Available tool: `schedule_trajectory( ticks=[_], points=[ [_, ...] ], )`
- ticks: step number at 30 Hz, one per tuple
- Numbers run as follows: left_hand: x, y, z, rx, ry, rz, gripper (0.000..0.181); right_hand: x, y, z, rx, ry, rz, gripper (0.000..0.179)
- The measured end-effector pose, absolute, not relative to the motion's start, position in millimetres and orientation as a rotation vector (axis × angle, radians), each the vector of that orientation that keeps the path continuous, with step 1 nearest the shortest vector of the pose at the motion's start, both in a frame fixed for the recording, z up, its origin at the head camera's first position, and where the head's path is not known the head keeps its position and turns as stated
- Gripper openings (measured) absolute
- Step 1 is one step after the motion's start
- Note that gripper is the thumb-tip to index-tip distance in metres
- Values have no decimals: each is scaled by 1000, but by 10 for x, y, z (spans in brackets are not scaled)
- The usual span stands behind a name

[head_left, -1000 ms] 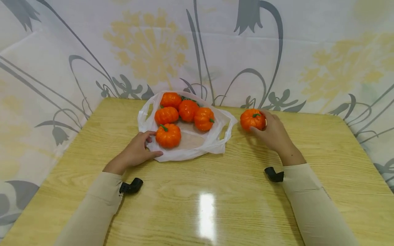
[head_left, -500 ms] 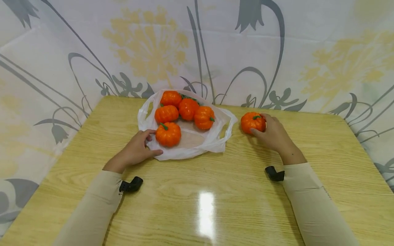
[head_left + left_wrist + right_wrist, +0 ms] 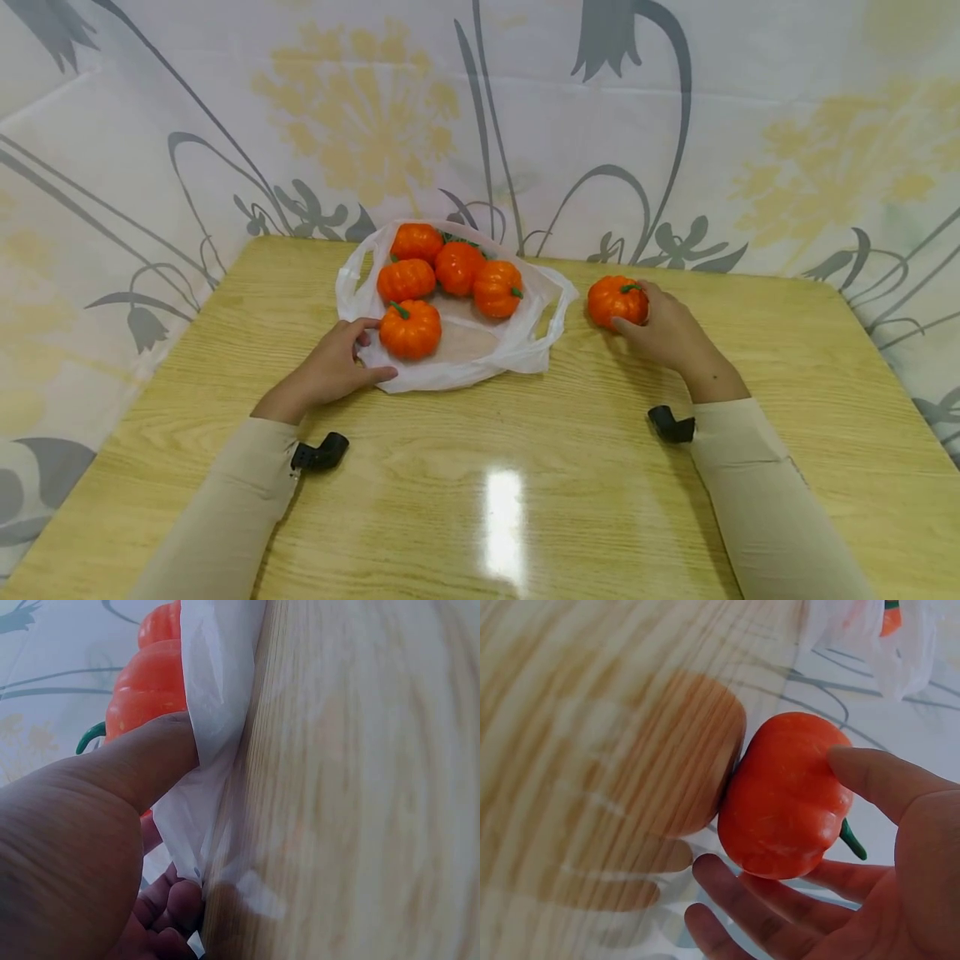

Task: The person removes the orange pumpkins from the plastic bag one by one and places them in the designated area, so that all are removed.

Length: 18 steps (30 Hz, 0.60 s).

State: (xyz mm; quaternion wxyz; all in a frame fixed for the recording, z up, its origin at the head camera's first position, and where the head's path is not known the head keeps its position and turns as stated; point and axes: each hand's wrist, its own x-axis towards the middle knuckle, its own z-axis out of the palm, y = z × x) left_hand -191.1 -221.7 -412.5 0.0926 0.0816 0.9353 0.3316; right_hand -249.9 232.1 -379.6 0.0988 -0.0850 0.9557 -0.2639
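Note:
A white plastic bag (image 3: 457, 379) lies spread at the back of the table with several small orange pumpkins (image 3: 459, 268) on it. My left hand (image 3: 330, 367) holds the bag's near left edge, thumb over the film and fingers curled at it in the left wrist view. Right beside these fingers sits the nearest pumpkin (image 3: 410, 330). To the right of the bag, my right hand (image 3: 667, 329) holds another pumpkin (image 3: 617, 302) with a green stem. Its thumb presses one side and the fingers reach round the other; the pumpkin meets the tabletop in the right wrist view.
The wood-grain table (image 3: 420, 483) ends at a flower-patterned cloth backdrop (image 3: 525, 125). One bag handle (image 3: 555, 321) reaches toward the separate pumpkin. Black wrist pieces (image 3: 321, 452) stick out from both sleeves.
The right hand and its pumpkin have come down slightly, toward me, onto the table. The left hand, the bag and the pumpkins on it have stayed in place.

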Motion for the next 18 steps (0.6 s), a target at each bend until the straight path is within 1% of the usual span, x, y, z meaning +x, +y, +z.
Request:
schedule_trajectory(
  ticks=[6, 12, 15, 18],
  points=[
    [-1907, -2220, -4116, 250, 2779, 999, 74, -2496, 2316, -3758, -270, 2816, -749, 87],
    [-1912, -2219, -4113, 264, 2790, 990, 74, -2448, 2299, -3651, -232, 2844, -725, 88],
    [-1910, -2217, -4112, 261, 2789, 985, 74, -2413, 2269, -3599, -241, 2896, -747, 82],
    [-1907, -2216, -4112, 258, 2786, 981, 75, -2366, 2208, -3566, -292, 2979, -813, 70]
  ],
)
